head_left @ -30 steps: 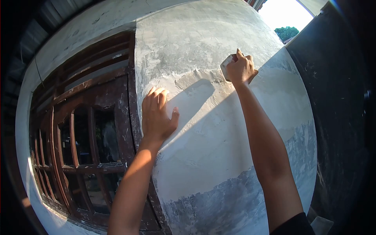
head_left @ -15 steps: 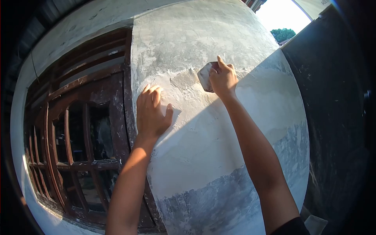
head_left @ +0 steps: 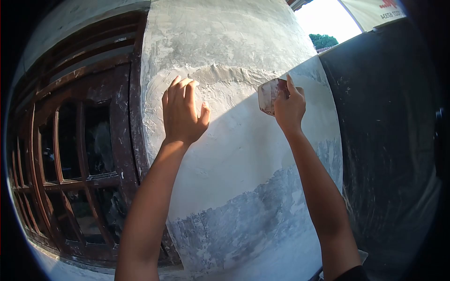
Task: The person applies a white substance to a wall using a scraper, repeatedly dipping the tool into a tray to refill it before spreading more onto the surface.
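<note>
A band of wet, pale plaster (head_left: 220,159) runs across the wall, with a rough ridged upper edge. My left hand (head_left: 182,110) lies against the left part of this band, fingers pointing up and thumb held apart. To the right, my right hand (head_left: 290,105) grips a flat plaster-smeared scraper (head_left: 269,97), whose broad face shows pale smears over dark reddish brown. The scraper sits at the band's upper part, close to the wall surface. Its far side is hidden, and my right index finger or thumb points up beside it.
Left of the plaster is a dark brown wooden window (head_left: 77,140) with several glass panes. Rough grey wall (head_left: 225,33) lies above the band, and bluish-grey wall (head_left: 243,220) below. A dark sheet (head_left: 384,117) hangs at the right, with a printed banner (head_left: 370,14) above it.
My right hand has moved right and slightly down along the wall with the scraper. My left hand stays near the band's left part. The view has shifted, bringing more of the banner in.
</note>
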### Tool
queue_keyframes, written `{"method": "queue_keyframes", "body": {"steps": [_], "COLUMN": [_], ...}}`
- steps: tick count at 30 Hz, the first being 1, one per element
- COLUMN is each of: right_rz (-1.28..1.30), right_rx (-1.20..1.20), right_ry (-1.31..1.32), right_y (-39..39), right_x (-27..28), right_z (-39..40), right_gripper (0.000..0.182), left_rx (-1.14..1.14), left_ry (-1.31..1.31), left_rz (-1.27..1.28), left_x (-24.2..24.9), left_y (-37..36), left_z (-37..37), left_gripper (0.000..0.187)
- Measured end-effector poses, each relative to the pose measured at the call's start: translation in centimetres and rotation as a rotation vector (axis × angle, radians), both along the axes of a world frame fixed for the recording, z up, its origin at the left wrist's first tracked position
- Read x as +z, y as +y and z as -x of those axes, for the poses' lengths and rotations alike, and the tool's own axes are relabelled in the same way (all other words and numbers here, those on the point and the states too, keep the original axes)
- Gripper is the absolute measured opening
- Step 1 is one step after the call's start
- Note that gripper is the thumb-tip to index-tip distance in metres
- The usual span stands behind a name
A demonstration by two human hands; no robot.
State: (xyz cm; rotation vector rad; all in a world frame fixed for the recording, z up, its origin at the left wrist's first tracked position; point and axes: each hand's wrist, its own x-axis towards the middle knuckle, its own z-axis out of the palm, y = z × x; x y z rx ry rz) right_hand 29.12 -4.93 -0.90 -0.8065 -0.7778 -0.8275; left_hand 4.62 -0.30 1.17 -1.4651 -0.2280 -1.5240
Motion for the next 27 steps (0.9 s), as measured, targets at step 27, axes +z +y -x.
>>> {"method": "queue_keyframes", "body": {"steps": [27], "right_rz": [0.369], "right_rx": [-0.396], "right_ry": [0.024], "right_y": [-15.7], "right_x": [-18.1], "right_z": [-18.2], "right_gripper": [0.036], "left_rx": [-0.938], "left_ry": [0.337], "left_rz": [0.467], "left_x": [-18.9], "left_y": [-4.6], "left_z": [-32.9], "left_gripper": [0.047]}}
